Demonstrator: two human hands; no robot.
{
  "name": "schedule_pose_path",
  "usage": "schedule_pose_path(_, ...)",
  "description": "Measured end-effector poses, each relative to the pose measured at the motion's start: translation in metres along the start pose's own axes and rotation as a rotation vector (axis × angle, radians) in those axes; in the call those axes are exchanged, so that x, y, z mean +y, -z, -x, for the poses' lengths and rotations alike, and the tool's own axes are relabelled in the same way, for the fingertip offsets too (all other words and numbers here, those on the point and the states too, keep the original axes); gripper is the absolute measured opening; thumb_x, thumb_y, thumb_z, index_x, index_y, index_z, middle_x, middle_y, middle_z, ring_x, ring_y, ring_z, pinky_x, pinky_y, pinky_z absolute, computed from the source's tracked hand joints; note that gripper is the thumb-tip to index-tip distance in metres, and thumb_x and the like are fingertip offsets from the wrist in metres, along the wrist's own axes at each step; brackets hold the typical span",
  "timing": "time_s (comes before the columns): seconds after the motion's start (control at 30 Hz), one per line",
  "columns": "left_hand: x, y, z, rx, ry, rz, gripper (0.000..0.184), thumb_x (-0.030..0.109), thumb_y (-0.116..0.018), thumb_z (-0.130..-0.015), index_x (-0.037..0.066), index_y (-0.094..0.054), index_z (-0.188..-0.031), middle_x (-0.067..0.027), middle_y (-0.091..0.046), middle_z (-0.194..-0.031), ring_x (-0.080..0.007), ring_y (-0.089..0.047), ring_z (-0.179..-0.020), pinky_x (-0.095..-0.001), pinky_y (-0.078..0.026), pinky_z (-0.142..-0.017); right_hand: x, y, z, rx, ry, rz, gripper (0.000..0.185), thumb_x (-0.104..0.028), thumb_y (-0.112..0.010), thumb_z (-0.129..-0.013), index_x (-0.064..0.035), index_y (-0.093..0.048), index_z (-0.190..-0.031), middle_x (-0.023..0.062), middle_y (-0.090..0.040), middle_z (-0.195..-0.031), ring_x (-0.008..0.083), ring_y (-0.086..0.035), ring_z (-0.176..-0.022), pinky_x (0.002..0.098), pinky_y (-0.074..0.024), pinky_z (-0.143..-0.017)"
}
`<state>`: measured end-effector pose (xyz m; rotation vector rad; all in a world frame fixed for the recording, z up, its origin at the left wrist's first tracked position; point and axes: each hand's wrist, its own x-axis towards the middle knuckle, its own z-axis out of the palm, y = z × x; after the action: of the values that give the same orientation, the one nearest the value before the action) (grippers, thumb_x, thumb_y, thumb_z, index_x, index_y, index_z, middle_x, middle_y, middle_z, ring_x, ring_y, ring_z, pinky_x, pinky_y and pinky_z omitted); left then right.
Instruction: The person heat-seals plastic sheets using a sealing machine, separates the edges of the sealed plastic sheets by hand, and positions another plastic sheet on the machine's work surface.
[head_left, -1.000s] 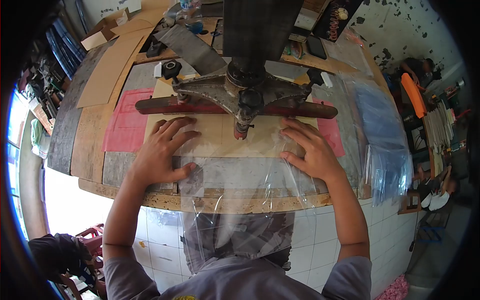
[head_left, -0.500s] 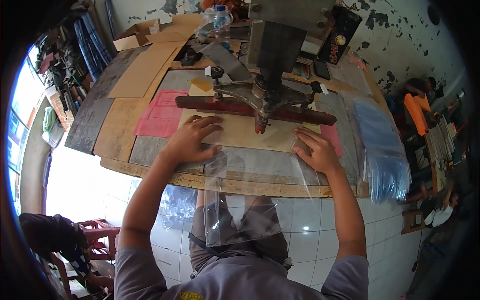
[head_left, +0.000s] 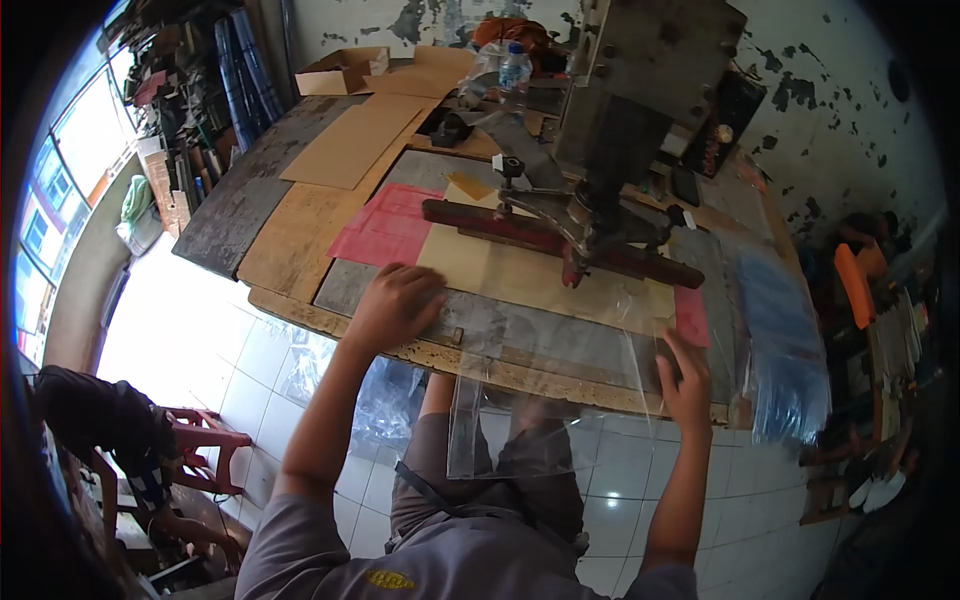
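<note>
left hand (head_left: pixel 400 305) over grey board (head_left: pixel 345 287) | right hand (head_left: pixel 686 382) beside clear plastic sheet (head_left: pixel 545 432)

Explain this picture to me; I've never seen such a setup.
You're looking down from a camera worn on a person's head, so the bare hands are the wearer's own. The heavy metal column belongs to a machine, possibly a press; below it, a bracket carries a long reddish bar. Under that, on the workbench, lie a yellowish sheet and pink material. Clear plastic hangs over the front edge. The left hand is near the yellowish sheet; the right hand is beside the clear plastic. Whether either grips anything, I can't tell.
</note>
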<state>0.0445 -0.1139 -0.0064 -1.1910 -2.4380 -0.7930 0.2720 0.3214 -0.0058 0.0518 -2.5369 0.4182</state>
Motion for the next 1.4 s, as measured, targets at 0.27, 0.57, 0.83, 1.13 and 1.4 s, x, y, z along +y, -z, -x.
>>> schedule_pose_path(0.27, 0.018, -0.046, 0.121, 0.396, 0.295, -0.285, 0.052, 0.038, -0.055, -0.097, 0.009, -0.062, -0.140, -0.0170, -0.050, -0.155, -0.0400, -0.035, -0.151, -0.0561, -0.019, -0.124, 0.021, -0.072, 0.114, 0.557, -0.209, 0.308, 0.061, -0.043, -0.022, -0.112, -0.0022, -0.063, -0.130, 0.0181, -0.057, -0.148, 0.0425, -0.037, -0.148, 0.0611, -0.0166, -0.122)
schedule_pose_path(0.57, -0.013, -0.116, 0.118, 0.831, 0.203, -0.290, 0.064, 0.054, -0.037, -0.103, 0.009, -0.043, -0.149, -0.0281, -0.033, -0.162, -0.0483, -0.020, -0.155, -0.0652, -0.011, -0.124, 0.028, -0.100, 0.114, 0.730, -0.211, 0.329, 0.068, -0.052, -0.018, -0.110, -0.0026, -0.049, -0.144, 0.0226, -0.037, -0.161, 0.0410, -0.022, -0.155, 0.0636, -0.0096, -0.124)
schedule_pose_path(0.83, -0.017, -0.115, 0.129, 0.748, 0.222, -0.317, 0.063, 0.055, -0.037, -0.103, 0.010, -0.044, -0.146, -0.0286, -0.034, -0.160, -0.0486, -0.021, -0.154, -0.0655, -0.012, -0.123, 0.041, -0.100, 0.123, 0.706, -0.161, 0.359, 0.067, -0.054, -0.020, -0.110, -0.0043, -0.047, -0.145, 0.0223, -0.036, -0.160, 0.0420, -0.021, -0.155, 0.0641, -0.0095, -0.124)
schedule_pose_path(1.13, -0.019, -0.117, 0.124, 0.794, 0.185, -0.314, 0.063, 0.055, -0.036, -0.102, 0.010, -0.044, -0.146, -0.0283, -0.035, -0.159, -0.0479, -0.023, -0.153, -0.0656, -0.012, -0.123, 0.035, -0.100, 0.121, 0.702, -0.189, 0.354, 0.068, -0.056, -0.019, -0.109, -0.0054, -0.046, -0.146, 0.0229, -0.035, -0.160, 0.0429, -0.019, -0.155, 0.0649, -0.0105, -0.123)
schedule_pose_path(1.4, -0.017, -0.115, 0.125, 0.780, 0.204, -0.319, 0.062, 0.054, -0.037, -0.102, 0.010, -0.044, -0.145, -0.0279, -0.037, -0.157, -0.0480, -0.024, -0.152, -0.0659, -0.013, -0.122, 0.035, -0.101, 0.120, 0.708, -0.181, 0.347, 0.067, -0.055, -0.021, -0.109, -0.0046, -0.047, -0.145, 0.0230, -0.036, -0.160, 0.0428, -0.019, -0.155, 0.0647, -0.0085, -0.124)
